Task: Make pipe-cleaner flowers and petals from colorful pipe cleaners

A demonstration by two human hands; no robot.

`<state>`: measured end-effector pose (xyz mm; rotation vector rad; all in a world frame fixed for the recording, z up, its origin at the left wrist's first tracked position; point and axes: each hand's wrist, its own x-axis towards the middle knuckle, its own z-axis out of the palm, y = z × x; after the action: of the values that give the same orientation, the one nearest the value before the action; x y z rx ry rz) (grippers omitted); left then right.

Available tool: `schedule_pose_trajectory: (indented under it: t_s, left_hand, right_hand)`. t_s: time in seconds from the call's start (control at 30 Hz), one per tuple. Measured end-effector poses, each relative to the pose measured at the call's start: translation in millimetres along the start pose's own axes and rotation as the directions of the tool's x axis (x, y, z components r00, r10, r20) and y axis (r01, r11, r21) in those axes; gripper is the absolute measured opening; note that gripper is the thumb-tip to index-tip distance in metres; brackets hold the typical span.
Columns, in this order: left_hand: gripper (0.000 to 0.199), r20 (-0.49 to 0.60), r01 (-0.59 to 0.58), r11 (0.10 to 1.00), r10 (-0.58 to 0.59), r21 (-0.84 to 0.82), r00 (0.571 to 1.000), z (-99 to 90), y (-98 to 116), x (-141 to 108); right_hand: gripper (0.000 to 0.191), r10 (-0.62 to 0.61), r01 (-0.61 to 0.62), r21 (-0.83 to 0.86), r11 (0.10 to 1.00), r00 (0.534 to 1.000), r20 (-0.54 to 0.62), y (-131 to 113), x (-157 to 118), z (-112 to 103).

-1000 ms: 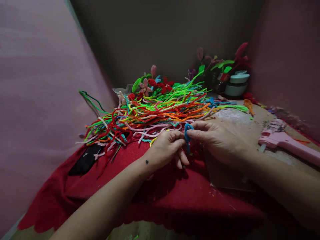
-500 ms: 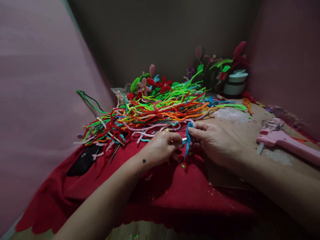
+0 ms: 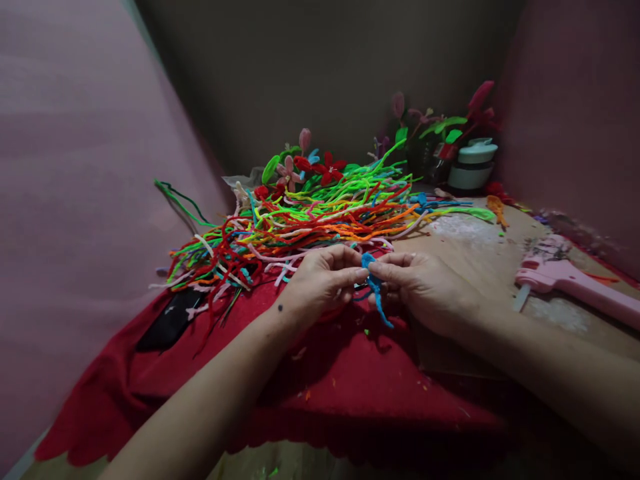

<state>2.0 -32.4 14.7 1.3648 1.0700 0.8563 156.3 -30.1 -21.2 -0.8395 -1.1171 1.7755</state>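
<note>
Head cam: L hand (image 3: 323, 280) & R hand (image 3: 425, 283) pinch blue fuzzy strip (image 3: 378, 303) btwn thumbs & fingers, above red cloth (image 3: 360, 393), nr multicoloured stems (image 3: 320, 217). Prob. fine shaping, calls for light, steady grip; forearms angle inward, fingertips close, tail end dangling.

The cloth (image 3: 320, 380) looked soft and matt. On it, the heap of stems (image 3: 320, 220) looked fuzzy and matt. Right of the heap, the glue gun (image 3: 570, 273) looked like smooth plastic, the board (image 3: 470, 253) like matt, scuffed card. Left of the heap's near edge, the phone (image 3: 167, 323) looked smooth and dark. Between the fingers in front of the heap, the blue piece (image 3: 377, 293) looked fuzzy.
</note>
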Motion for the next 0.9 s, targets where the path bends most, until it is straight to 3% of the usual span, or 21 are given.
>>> schedule_pose_trajectory:
  t_s: [0.1,0.3,0.5,0.63,0.73,0.83,0.9]
  left_hand:
    - [0.022,0.003,-0.03,0.996,0.03,-0.085,1.0,-2.0,-6,2]
    - [0.021,0.04,-0.048,0.99,0.054,-0.131,0.998,-6.2,-8,3]
    - [0.019,-0.085,-0.081,0.985,0.068,-0.152,0.994,-4.4,-8,2]
    - [0.019,-0.057,-0.08,0.984,0.072,-0.158,0.996,-0.8,-9,1]
    - [0.02,-0.016,-0.043,0.992,0.042,-0.12,0.999,3.4,-6,-1]
    - [0.019,-0.079,-0.042,0.998,0.038,-0.047,0.996,8.1,-3,-3]
    - [0.02,-0.133,-0.076,0.997,0.073,-0.018,0.988,10.7,-3,-3]
  right_hand:
    - [0.023,0.024,-0.026,0.061,0.998,0.999,0.031,-2,0,1]
    - [0.02,0.016,-0.016,0.003,1.0,1.0,-0.01,-4,-2,0]
    - [0.018,-0.157,0.148,-0.273,0.95,0.988,-0.008,-7,-6,3]
    - [0.015,-0.234,0.194,-0.336,0.922,0.969,-0.081,-9,-8,5]
    - [0.015,-0.213,0.179,-0.326,0.928,0.974,-0.071,-9,-8,5]
    - [0.016,-0.18,0.152,-0.302,0.941,0.982,-0.066,-9,-8,6]
    - [0.012,-0.238,0.19,-0.354,0.916,0.966,-0.098,-8,-8,7]
